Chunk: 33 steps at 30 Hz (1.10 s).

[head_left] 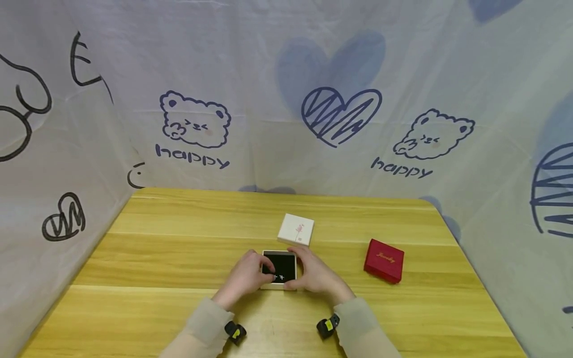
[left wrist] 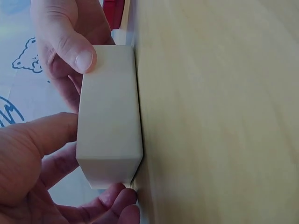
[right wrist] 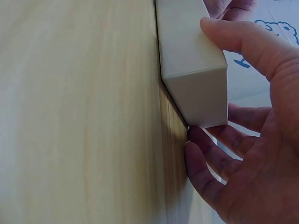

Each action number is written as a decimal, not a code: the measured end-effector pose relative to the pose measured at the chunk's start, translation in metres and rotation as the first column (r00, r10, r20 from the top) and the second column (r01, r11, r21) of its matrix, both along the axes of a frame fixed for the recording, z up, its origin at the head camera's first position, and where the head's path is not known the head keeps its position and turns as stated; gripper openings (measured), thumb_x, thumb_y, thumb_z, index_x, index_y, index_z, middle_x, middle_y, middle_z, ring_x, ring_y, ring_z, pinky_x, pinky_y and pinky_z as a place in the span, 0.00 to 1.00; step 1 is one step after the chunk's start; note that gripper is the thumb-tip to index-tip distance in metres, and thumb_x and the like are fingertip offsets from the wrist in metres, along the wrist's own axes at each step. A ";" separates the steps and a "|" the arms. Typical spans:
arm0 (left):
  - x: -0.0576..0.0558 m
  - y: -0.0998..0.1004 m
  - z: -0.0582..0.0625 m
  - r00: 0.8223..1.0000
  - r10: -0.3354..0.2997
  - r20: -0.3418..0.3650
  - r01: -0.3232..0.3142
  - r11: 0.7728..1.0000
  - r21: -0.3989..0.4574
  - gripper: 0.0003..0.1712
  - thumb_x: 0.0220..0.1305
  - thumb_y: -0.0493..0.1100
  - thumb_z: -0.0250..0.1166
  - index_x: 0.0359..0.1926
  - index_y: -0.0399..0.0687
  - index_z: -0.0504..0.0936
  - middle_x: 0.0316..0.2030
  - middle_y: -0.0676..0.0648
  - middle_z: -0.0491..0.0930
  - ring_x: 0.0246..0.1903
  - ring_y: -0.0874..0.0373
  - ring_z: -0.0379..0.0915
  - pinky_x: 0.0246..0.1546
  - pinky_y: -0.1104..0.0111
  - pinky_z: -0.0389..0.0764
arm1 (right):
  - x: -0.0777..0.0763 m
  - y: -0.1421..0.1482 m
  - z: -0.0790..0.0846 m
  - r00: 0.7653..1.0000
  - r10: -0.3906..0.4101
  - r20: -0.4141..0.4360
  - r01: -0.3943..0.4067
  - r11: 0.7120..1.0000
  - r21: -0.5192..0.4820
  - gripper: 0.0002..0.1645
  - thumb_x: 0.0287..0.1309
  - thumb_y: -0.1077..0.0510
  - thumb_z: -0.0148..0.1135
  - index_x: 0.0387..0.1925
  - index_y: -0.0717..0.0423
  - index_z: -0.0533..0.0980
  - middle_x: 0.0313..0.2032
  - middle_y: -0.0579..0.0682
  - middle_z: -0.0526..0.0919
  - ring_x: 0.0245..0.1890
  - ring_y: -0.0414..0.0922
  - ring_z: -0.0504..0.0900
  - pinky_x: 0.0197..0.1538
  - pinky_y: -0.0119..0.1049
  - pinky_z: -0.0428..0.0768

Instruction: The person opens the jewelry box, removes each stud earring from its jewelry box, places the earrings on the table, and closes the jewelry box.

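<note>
An open white jewelry box (head_left: 278,286) with a black lining sits on the table in front of me. Two small silver star-shaped pieces, like earrings (head_left: 281,277), show on the lining near its front edge. The left hand (head_left: 245,274) reaches over the box's left side, its thumb and index finger closed together at the left earring, which they partly cover. My right hand (head_left: 315,274) grips the box's right side, thumb at the front wall and fingers at the back corner. In both wrist views the plain outer wall of the box (left wrist: 110,107) hides its inside.
Just behind the box lies a white lid (head_left: 296,229) with a pink flower print. A red box (head_left: 384,261) with gold lettering stands to the right. The wooden table (head_left: 179,238) ends at a printed cloth backdrop (head_left: 259,74).
</note>
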State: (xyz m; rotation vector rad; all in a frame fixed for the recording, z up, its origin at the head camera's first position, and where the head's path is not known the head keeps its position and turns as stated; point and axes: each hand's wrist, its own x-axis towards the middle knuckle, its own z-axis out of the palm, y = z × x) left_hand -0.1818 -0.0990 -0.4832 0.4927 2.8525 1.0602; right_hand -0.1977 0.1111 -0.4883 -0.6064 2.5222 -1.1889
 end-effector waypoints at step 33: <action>-0.003 0.003 -0.002 1.000 -0.006 0.002 0.006 0.998 -0.058 0.06 0.51 0.39 0.75 0.25 0.54 0.85 0.31 0.49 0.72 0.36 0.55 0.65 0.38 0.60 0.72 | 0.000 0.000 -0.001 1.000 -0.010 -0.012 0.010 0.999 0.033 0.57 0.43 0.49 0.80 0.71 0.58 0.61 0.69 0.56 0.62 0.68 0.54 0.61 0.67 0.53 0.61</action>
